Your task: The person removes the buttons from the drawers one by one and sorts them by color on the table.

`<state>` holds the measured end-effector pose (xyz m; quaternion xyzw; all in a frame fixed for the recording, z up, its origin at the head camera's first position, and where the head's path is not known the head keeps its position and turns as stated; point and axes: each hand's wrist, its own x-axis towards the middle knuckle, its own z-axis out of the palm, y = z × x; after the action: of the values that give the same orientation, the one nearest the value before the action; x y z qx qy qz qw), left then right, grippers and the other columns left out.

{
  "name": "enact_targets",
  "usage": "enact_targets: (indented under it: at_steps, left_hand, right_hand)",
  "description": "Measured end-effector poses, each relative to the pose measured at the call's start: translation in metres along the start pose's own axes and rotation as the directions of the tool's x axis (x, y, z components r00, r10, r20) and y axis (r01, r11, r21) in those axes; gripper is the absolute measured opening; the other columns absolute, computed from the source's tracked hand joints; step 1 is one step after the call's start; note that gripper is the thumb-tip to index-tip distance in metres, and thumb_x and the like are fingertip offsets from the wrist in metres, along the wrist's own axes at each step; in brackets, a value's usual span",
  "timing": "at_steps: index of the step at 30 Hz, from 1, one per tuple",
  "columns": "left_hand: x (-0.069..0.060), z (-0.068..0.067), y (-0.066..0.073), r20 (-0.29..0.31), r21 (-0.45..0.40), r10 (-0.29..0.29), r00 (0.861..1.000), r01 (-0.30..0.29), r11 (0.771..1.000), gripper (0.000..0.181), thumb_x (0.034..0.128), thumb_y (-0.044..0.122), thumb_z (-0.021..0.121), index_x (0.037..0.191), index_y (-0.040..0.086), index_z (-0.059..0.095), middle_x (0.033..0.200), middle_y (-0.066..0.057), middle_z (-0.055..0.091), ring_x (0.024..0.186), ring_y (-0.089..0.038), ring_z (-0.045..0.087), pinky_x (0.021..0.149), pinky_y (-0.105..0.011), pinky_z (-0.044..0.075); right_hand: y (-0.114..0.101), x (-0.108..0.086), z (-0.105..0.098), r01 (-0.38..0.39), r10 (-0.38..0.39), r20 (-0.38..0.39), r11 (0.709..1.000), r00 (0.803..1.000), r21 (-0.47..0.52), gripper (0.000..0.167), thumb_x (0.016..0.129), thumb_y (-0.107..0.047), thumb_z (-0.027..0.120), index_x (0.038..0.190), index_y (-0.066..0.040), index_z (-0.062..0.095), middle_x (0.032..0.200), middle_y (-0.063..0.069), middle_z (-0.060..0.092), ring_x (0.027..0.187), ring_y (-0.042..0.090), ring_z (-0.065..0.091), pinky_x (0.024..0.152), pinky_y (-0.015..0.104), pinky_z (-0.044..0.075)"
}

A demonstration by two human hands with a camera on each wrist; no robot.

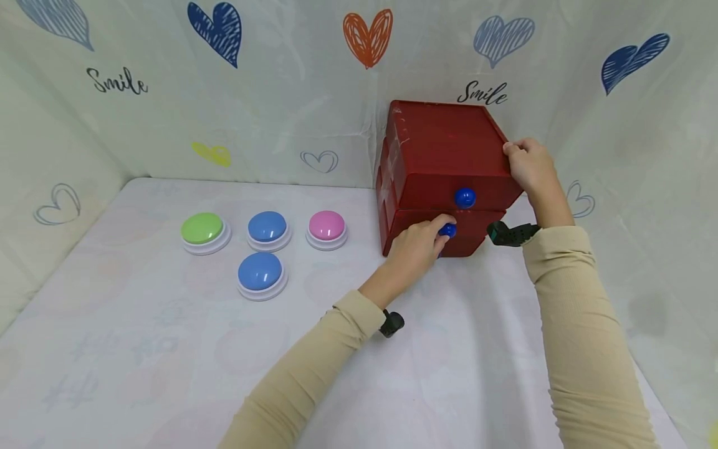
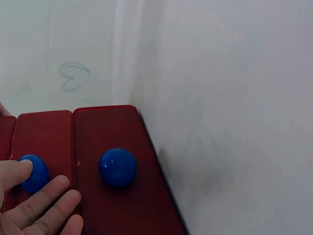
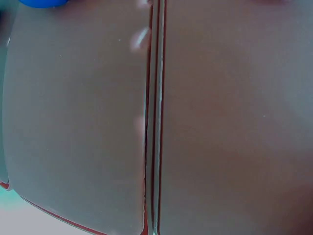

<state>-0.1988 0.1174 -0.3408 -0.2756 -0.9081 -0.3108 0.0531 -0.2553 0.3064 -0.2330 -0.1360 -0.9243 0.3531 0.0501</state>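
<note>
A red drawer box (image 1: 449,140) with round blue knobs on its front stands at the back right of the table. My left hand (image 1: 414,248) is at its front, thumb and fingers at the middle blue knob (image 1: 447,230). In the left wrist view the thumb lies against that knob (image 2: 35,175), while a lower knob (image 2: 117,167) sits untouched beside the fingers. Above is the top knob (image 1: 465,198). With fingers curled over the upper right edge, my right hand (image 1: 533,167) holds the box. The right wrist view shows a box panel (image 3: 78,107) close up, the hand itself hidden.
Left of the box are several domed buttons on white bases: a green button (image 1: 202,229), a blue button (image 1: 267,227), a pink button (image 1: 327,226) and a nearer blue button (image 1: 260,272). A white cloth backdrop (image 1: 269,112) with hearts hangs directly behind the table.
</note>
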Motion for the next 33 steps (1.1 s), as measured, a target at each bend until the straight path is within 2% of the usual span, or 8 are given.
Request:
enact_targets:
  at_steps: [4,10,18,25,29,33]
  left_hand:
    - [0.002,-0.001,-0.001,0.013,-0.006,0.001,1.000,-0.001,1.000,0.033,0.0948,0.025,0.053,0.128,0.025,0.049,0.086,0.002,0.063,0.061,-0.007,0.052,0.046,-0.015,0.040]
    - [0.002,-0.001,-0.003,0.001,0.001,0.019,1.000,-0.019,1.000,0.033,0.0951,0.025,0.053,0.128,0.024,0.049,0.077,0.004,0.056,0.059,-0.007,0.051,0.046,-0.015,0.041]
    - [0.002,0.002,-0.003,-0.023,0.051,0.028,0.999,-0.027,0.998,0.034,0.0943,0.025,0.054,0.128,0.024,0.050,0.086,0.002,0.062,0.066,-0.007,0.054,0.049,-0.014,0.040]
    - [0.000,0.002,-0.002,-0.024,0.019,0.021,0.999,-0.021,1.000,0.036,0.0931,0.023,0.057,0.129,0.023,0.050,0.096,-0.002,0.065,0.069,-0.008,0.054,0.052,-0.013,0.042]
    - [-0.003,0.002,-0.003,-0.037,0.019,0.040,0.999,-0.039,0.999,0.039,0.0933,0.022,0.056,0.131,0.023,0.049,0.093,-0.002,0.064,0.066,-0.009,0.052,0.051,-0.013,0.041]
    - [-0.008,0.004,-0.004,-0.077,0.037,0.077,0.994,-0.074,0.997,0.043,0.0934,0.021,0.056,0.135,0.024,0.045,0.083,-0.002,0.061,0.058,-0.009,0.049,0.048,-0.013,0.038]
  right_hand:
    - [0.000,0.000,0.000,-0.003,0.003,-0.002,1.000,1.000,0.003,0.056,0.098,-0.041,0.025,0.136,-0.002,0.038,0.117,0.019,0.048,0.093,0.022,0.049,0.093,0.051,0.041]
    - [0.000,0.000,0.002,-0.004,0.004,-0.001,1.000,1.000,0.009,0.055,0.098,-0.042,0.025,0.135,-0.003,0.039,0.116,0.018,0.048,0.094,0.022,0.049,0.094,0.051,0.041]
    - [0.001,0.000,0.002,0.005,-0.005,-0.006,1.000,1.000,0.011,0.055,0.099,-0.041,0.025,0.135,-0.003,0.040,0.114,0.016,0.049,0.092,0.020,0.050,0.092,0.049,0.041]
    - [0.001,0.000,0.002,-0.008,0.008,-0.001,1.000,1.000,0.017,0.056,0.098,-0.043,0.025,0.137,-0.004,0.038,0.118,0.017,0.049,0.096,0.022,0.050,0.096,0.051,0.040]
    - [0.002,0.001,0.002,-0.014,0.014,0.001,1.000,1.000,0.020,0.057,0.098,-0.043,0.025,0.138,-0.005,0.037,0.121,0.018,0.048,0.098,0.022,0.050,0.097,0.052,0.040]
    - [0.002,0.001,0.002,-0.017,0.017,0.000,1.000,1.000,0.021,0.057,0.098,-0.044,0.025,0.138,-0.005,0.037,0.121,0.018,0.048,0.098,0.022,0.050,0.098,0.052,0.040]
